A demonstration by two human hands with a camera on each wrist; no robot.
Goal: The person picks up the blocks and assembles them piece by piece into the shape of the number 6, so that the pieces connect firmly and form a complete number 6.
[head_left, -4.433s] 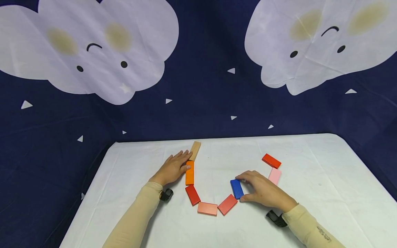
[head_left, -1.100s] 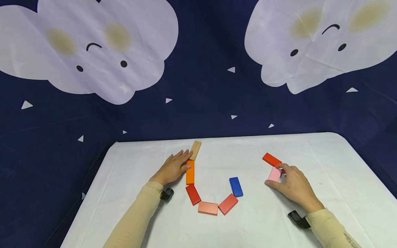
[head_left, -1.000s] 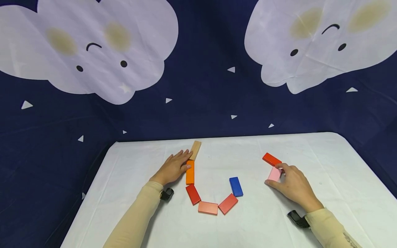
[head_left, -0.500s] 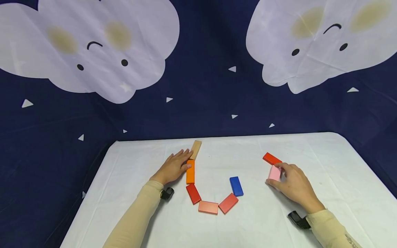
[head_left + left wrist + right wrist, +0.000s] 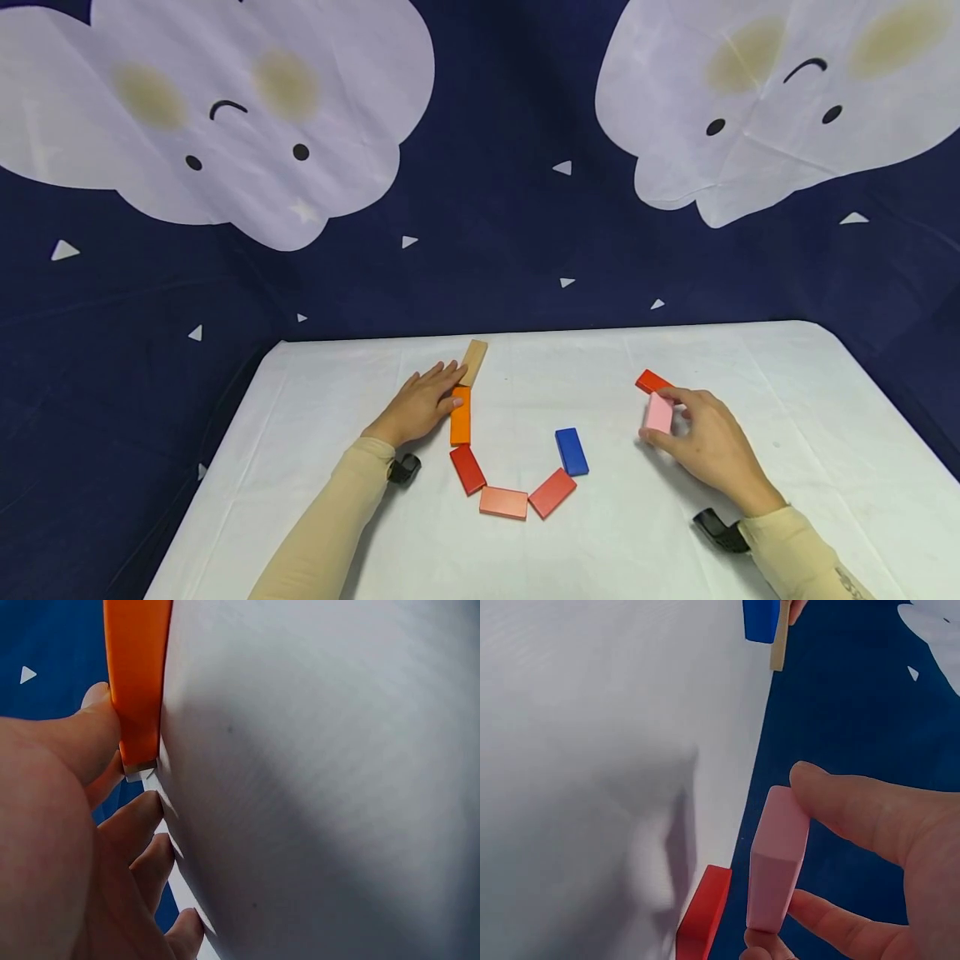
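Note:
My right hand [image 5: 712,442] pinches a pink block [image 5: 660,413] between thumb and fingers. In the right wrist view the pink block [image 5: 777,859] appears raised off the white cloth, beside a red block [image 5: 703,913]. That red block [image 5: 651,382] lies just behind it in the head view, partly covered by my fingers. My left hand [image 5: 416,408] lies with fingers spread, its thumb touching the orange block [image 5: 461,417] and its fingertips at the wooden block [image 5: 474,362]. The thumb meets the orange block [image 5: 139,682] in the left wrist view too.
From the orange block, a curved row continues through a red block [image 5: 468,471], a salmon block [image 5: 503,502], another reddish block [image 5: 552,493] and a blue block [image 5: 572,452]. White cloth [image 5: 420,550] covers the table, with a dark blue cloud-print backdrop [image 5: 495,283] behind.
My right hand has gone from the blue block to the pink one, which is now gripped, tilted and raised slightly. The left hand has stayed in place.

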